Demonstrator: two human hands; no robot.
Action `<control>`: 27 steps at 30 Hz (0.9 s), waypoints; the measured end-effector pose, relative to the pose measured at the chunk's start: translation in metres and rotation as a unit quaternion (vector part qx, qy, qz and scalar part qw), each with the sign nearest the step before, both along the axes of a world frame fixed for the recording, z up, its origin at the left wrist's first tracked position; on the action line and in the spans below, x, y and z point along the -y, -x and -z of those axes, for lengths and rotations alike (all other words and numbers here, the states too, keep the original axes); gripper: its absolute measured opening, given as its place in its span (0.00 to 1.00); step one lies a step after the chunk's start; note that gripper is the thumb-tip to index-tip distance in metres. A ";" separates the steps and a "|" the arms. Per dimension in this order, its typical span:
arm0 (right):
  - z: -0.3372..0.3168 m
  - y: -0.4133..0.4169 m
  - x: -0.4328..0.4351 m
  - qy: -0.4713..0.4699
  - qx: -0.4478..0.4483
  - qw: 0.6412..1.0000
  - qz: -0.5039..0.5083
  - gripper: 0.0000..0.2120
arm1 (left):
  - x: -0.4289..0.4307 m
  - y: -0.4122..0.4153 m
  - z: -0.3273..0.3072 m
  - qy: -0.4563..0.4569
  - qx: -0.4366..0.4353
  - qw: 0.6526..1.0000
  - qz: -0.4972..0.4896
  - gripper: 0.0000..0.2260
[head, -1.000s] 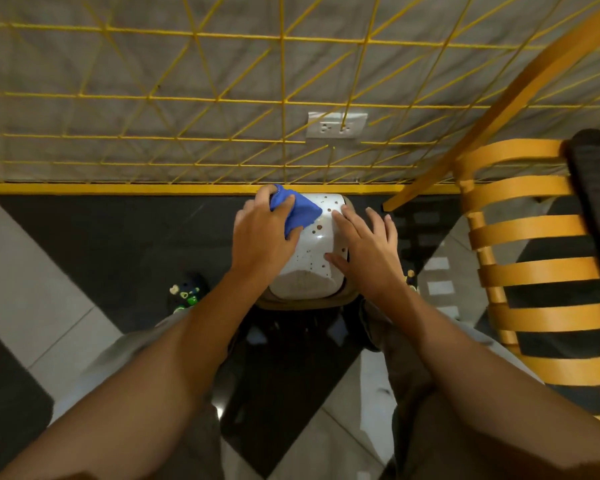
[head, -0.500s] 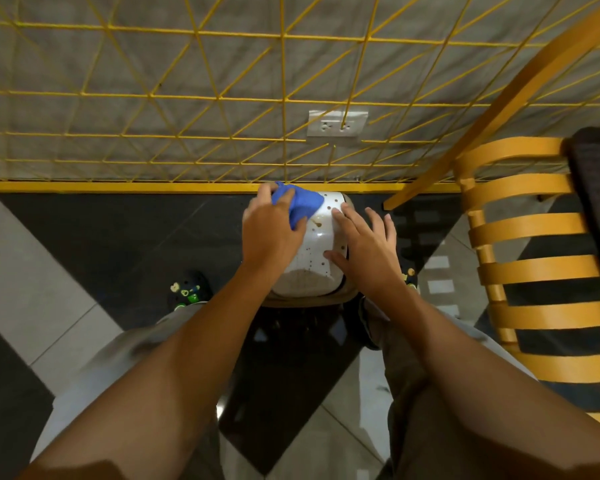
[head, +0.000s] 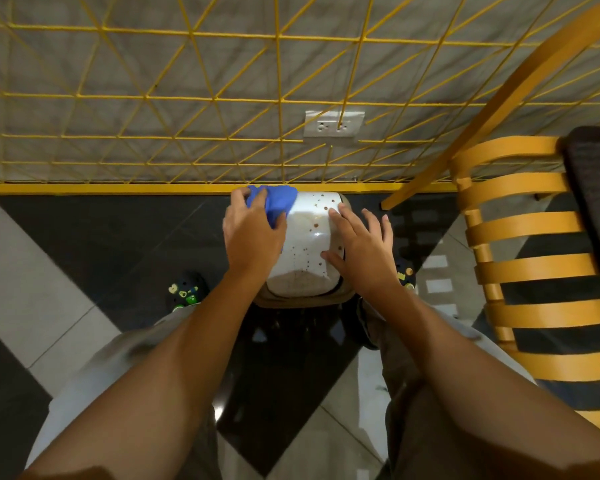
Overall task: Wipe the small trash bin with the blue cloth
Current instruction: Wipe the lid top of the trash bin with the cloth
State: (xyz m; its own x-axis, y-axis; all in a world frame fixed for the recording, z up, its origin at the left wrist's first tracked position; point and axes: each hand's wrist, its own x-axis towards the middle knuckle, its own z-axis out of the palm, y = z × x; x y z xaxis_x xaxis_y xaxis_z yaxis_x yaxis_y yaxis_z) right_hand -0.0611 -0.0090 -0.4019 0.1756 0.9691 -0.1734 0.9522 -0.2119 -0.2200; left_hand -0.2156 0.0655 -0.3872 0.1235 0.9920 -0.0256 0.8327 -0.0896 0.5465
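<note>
The small trash bin (head: 309, 237) stands on the floor between my feet, its white lid dotted with brown spots. My left hand (head: 252, 237) presses the bunched blue cloth (head: 276, 204) onto the lid's far left corner, fingers closed over the cloth. My right hand (head: 361, 249) lies flat on the lid's right side with its fingers spread, steadying the bin. The bin's body below the lid is mostly hidden; only a tan rim shows at the near edge.
A yellow wire grid fence (head: 278, 98) runs just behind the bin, with a wall socket (head: 333, 124) behind it. An orange slatted chair (head: 534, 258) stands close on the right. My shoes (head: 186, 292) flank the bin on the black and white tiled floor.
My left hand has slid the blue cloth from the middle of the lid's far edge toward its far left corner. The right hand has stayed put on the lid.
</note>
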 end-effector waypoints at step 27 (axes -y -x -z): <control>-0.001 0.002 0.000 -0.008 -0.020 1.000 0.008 0.33 | 0.023 0.008 0.002 0.006 -0.004 0.997 0.075 0.23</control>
